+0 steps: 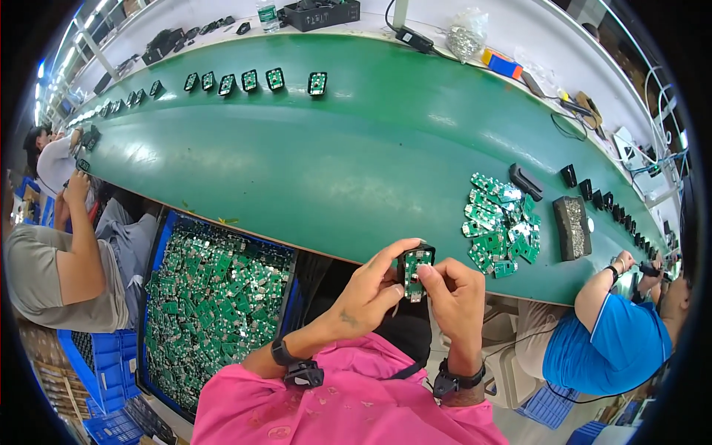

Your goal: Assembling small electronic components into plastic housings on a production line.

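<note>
Close to the table's near edge, my left hand [369,288] is closed around a small black plastic casing [404,261]. A green circuit board [413,280] sits in or against the casing's open face, its lower end sticking out. My right hand [457,298] pinches the board from the right, thumb on its face; whether the board is fully seated I cannot tell. To the right on the table lies a loose pile of green circuit boards [486,215]. Just behind the pile rests a separate black plastic piece [526,181].
A dark, speckled block [572,228] stands right of the pile. Black casings with boards [317,83] line the far left of the green table [311,159]; more casings [586,189] line the right. A blue-rimmed crate [159,241] of boards sits lower left. Co-workers sit at both sides.
</note>
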A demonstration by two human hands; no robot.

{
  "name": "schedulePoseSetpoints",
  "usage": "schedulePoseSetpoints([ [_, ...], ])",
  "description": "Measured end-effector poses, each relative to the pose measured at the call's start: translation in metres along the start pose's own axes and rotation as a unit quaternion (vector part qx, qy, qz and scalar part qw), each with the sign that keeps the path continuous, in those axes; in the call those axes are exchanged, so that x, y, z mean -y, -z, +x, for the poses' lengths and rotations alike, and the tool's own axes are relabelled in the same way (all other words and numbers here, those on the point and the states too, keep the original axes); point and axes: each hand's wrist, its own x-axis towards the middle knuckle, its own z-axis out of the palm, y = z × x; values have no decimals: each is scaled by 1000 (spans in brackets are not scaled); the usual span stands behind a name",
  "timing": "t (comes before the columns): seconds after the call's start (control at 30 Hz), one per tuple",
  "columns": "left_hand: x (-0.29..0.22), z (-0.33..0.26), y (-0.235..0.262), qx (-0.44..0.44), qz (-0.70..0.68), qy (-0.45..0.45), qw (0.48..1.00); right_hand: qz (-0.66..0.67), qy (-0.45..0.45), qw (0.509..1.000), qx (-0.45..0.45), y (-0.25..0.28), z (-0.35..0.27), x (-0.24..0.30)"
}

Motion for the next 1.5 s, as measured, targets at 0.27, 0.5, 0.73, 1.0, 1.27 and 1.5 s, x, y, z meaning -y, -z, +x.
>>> schedulePoseSetpoints([
  [0.27, 3, 4, -2, -25, 101, 15, 994, -77, 35, 996, -32, -9, -2, -10],
  [0.5, 3, 9, -19, -101, 168, 38, 980, -13, -21, 999, -24, -33, -7, -7],
  [0.73, 6, 5, -21, -119, 241, -96, 958, 61, 41, 994, -82, -41, -10, -11],
  [1.0, 19, 56, 9, -113, 211, -31, 971, 76, 19, 995, -64, -50, 47, -30],
  [1.27, 49, 255, 133, -208, 210, -50, 954, -117, 130, 975, -138, -55, 34, -85],
  [1.5, 81, 335, 231, -272, 647, -114, 704, -142, 206, 958, -138, -63, 39, -77],
])
